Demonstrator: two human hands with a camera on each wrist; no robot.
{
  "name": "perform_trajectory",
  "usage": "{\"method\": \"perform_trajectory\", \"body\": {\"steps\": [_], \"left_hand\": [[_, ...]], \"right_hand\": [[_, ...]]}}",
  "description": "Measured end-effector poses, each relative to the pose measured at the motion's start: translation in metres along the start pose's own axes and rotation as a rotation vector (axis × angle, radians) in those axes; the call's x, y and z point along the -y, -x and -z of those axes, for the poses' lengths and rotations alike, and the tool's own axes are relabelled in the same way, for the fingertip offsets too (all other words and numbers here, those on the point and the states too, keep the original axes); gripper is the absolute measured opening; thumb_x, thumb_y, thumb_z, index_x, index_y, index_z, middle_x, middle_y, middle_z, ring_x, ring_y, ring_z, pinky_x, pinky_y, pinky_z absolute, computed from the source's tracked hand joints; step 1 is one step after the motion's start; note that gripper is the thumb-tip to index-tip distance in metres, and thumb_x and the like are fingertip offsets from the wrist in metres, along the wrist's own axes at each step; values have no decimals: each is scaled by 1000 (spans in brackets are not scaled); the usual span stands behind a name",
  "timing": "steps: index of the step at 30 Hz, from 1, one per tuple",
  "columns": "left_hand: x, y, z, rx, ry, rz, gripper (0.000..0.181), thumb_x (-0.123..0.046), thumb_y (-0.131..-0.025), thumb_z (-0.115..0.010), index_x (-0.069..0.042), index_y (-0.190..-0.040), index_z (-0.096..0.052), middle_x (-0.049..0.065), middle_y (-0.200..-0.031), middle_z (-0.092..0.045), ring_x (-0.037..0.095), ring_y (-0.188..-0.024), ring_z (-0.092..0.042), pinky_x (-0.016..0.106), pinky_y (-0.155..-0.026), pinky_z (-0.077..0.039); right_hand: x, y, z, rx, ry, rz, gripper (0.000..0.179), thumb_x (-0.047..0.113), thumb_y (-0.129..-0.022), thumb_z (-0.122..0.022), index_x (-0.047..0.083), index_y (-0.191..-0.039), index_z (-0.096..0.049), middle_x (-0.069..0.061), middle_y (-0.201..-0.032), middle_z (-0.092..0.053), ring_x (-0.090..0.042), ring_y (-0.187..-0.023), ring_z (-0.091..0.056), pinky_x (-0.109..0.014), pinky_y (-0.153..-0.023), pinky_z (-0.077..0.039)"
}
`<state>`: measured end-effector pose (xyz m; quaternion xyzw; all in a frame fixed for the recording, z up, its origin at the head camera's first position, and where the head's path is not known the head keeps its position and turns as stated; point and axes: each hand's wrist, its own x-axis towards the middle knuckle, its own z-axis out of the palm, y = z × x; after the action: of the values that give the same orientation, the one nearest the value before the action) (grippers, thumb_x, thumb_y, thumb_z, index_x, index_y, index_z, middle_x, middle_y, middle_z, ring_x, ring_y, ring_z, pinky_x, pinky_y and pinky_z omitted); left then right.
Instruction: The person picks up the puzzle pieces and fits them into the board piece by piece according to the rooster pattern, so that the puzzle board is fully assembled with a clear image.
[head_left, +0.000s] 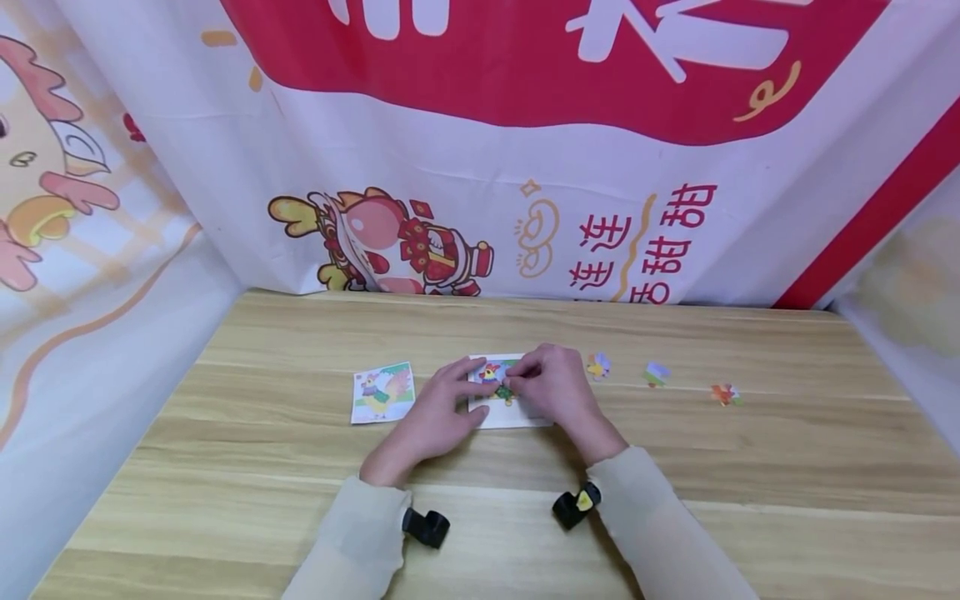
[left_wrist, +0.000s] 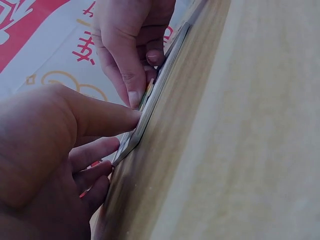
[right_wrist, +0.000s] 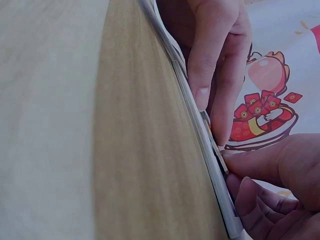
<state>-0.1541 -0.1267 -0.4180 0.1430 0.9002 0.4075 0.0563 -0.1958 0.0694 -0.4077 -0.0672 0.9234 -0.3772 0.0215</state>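
A small puzzle board (head_left: 517,417) with a white border lies on the table, with part of a coloured rooster picture inside it. Spread over its left side is my left hand (head_left: 447,400), with the thumb (left_wrist: 122,119) pressing near the front edge and other fingers reaching across the picture. My right hand (head_left: 558,387) comes in from the right and pinches a puzzle piece (right_wrist: 215,142) between thumb and fingers, low against the board. In the head view a green part of the picture (head_left: 504,391) shows between the two hands. The right hand hides much of the board's right half.
Left of the board lies a card with a full rooster picture (head_left: 382,393). To the right are a yellow-and-blue puzzle piece (head_left: 598,367), a green-and-purple one (head_left: 656,374) and an orange-red one (head_left: 725,394). A printed cloth (head_left: 450,158) hangs along the table's back edge.
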Motion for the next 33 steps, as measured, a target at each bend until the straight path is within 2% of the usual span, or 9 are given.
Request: {"method": "perform_trajectory", "body": {"steps": [8, 15, 20, 24, 29, 33], "left_hand": [[-1, 0, 0, 2, 5, 13, 36, -11, -100, -74, -12, -136, -75, 7, -170, -46, 37, -163, -32, 62, -133, -26], [-1, -1, 0, 1, 12, 26, 35, -12, -101, -74, -12, -136, -75, 5, -171, -46, 37, -163, -32, 62, -133, -26], [1, 0, 0, 7, 24, 45, 35, -14, -101, -74, -15, -136, -75, 2, -172, -45, 36, -164, -31, 63, -133, -25], [3, 1, 2, 6, 35, 58, 35, -16, -101, -74, -18, -136, -76, 0, -172, -44, 36, -165, -29, 64, -133, -24], [7, -1, -1, 20, 57, 79, 35, -19, -101, -75, -19, -137, -75, -4, -173, -42, 33, -166, -26, 62, -135, -22], [6, -1, -2, 15, 54, 85, 35, -19, -101, -76, -19, -136, -76, -5, -173, -42, 32, -166, -27, 61, -135, -23]], "right_hand": [[-3, 0, 1, -1, -13, 12, 9, 12, -87, -91, 17, -93, -88, -3, -95, -72, -19, -86, -64, -29, -76, -54], [-4, -1, 1, 10, -31, 7, 10, 11, -87, -90, 18, -94, -88, -3, -96, -72, -19, -86, -64, -29, -76, -53], [-7, 0, 7, 45, -53, -1, 6, 14, -90, -87, 19, -94, -87, -3, -98, -73, -20, -88, -65, -31, -78, -55], [-7, 2, 28, 68, -120, -13, 5, 18, -94, -84, 18, -98, -86, -2, -101, -78, -20, -89, -67, -31, -75, -57], [-5, 12, 68, 54, -215, -59, 14, 26, -98, -80, 18, -109, -85, -5, -106, -79, -24, -87, -69, -35, -75, -60], [-9, 20, 93, 44, -248, -51, 18, 30, -99, -79, 17, -111, -84, -6, -103, -78, -24, -84, -68, -37, -74, -61]]}}
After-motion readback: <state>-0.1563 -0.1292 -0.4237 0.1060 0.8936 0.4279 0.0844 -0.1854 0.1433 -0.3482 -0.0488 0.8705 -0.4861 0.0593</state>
